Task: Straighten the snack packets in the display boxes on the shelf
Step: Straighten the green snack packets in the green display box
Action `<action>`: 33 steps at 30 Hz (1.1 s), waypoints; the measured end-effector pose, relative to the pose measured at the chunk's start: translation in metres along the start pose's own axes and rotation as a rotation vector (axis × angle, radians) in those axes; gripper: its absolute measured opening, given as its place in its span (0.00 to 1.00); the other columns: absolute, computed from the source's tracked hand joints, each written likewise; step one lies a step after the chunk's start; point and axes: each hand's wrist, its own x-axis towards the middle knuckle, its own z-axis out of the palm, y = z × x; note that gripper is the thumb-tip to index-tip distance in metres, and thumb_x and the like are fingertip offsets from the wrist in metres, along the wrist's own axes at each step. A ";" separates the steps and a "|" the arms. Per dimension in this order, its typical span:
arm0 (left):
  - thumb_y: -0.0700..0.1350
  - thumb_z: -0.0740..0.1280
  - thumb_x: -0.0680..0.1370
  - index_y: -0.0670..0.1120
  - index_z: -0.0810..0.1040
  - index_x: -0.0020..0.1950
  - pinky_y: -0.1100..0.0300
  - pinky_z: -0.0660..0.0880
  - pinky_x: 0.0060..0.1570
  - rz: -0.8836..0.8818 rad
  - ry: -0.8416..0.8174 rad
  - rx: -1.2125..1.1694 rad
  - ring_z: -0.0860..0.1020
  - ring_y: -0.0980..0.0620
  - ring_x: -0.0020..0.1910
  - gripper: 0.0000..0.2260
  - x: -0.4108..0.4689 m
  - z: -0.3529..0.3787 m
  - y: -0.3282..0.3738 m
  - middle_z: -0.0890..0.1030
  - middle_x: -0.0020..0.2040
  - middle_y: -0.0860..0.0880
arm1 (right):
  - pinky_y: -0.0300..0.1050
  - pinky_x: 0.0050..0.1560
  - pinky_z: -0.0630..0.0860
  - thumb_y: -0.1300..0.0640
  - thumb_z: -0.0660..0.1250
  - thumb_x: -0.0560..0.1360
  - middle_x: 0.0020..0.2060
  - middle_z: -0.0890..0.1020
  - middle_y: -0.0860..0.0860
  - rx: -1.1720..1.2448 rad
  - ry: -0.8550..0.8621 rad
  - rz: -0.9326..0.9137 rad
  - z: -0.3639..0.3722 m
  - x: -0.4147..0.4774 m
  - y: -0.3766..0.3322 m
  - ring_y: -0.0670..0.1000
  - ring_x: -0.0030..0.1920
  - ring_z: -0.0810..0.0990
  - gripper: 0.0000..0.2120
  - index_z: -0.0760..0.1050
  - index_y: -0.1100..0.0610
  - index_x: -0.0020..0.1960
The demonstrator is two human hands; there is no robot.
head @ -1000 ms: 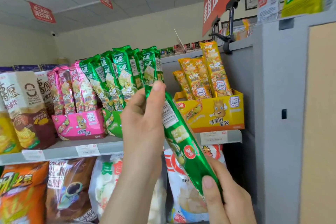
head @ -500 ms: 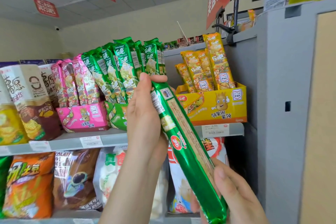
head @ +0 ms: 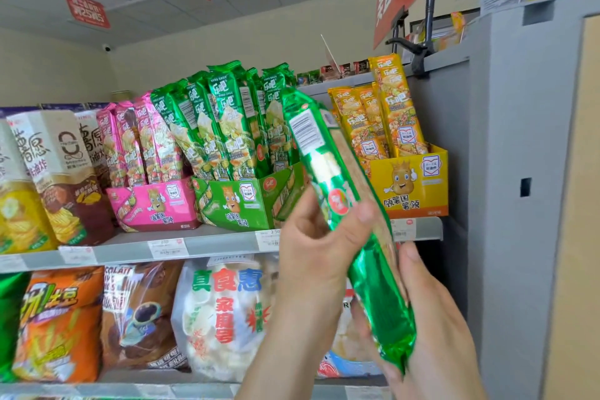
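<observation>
Tilted green snack packet [head: 319,153] is held in front of the green display box [head: 233,201] on the shelf [head: 211,245] – mid-section pinched by left grip [head: 311,243], btm end cupped by right grip [head: 431,312], prob. so it can be squared up & slotted back upright

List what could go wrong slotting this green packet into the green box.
1. The green display box looks full, its stocked packets fanned and leaning left; forcing the held green packet in could tip them further or crush the contents.
2. The left hand and right hand grip it from the middle down, so the free top could swing into the yellow packets beside it.
</observation>
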 end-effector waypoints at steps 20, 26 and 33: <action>0.52 0.72 0.72 0.51 0.81 0.55 0.61 0.77 0.31 -0.010 0.026 0.143 0.81 0.52 0.33 0.13 -0.010 -0.030 0.005 0.85 0.40 0.47 | 0.42 0.38 0.81 0.42 0.69 0.67 0.42 0.86 0.52 -0.318 -0.244 -0.243 -0.011 0.013 0.013 0.55 0.33 0.84 0.11 0.76 0.41 0.48; 0.57 0.68 0.72 0.51 0.81 0.52 0.60 0.73 0.26 -0.039 0.068 0.173 0.77 0.52 0.32 0.13 -0.010 -0.029 0.001 0.81 0.38 0.47 | 0.49 0.37 0.82 0.37 0.71 0.62 0.39 0.84 0.55 -0.354 -0.336 -0.195 -0.017 0.017 0.015 0.52 0.32 0.81 0.21 0.81 0.41 0.53; 0.59 0.69 0.74 0.45 0.81 0.58 0.40 0.74 0.62 -0.188 0.161 -0.042 0.80 0.41 0.57 0.20 -0.007 -0.020 -0.003 0.82 0.57 0.41 | 0.28 0.40 0.76 0.29 0.64 0.66 0.42 0.80 0.32 -0.959 0.027 -0.716 -0.019 0.015 0.039 0.35 0.41 0.80 0.27 0.72 0.42 0.59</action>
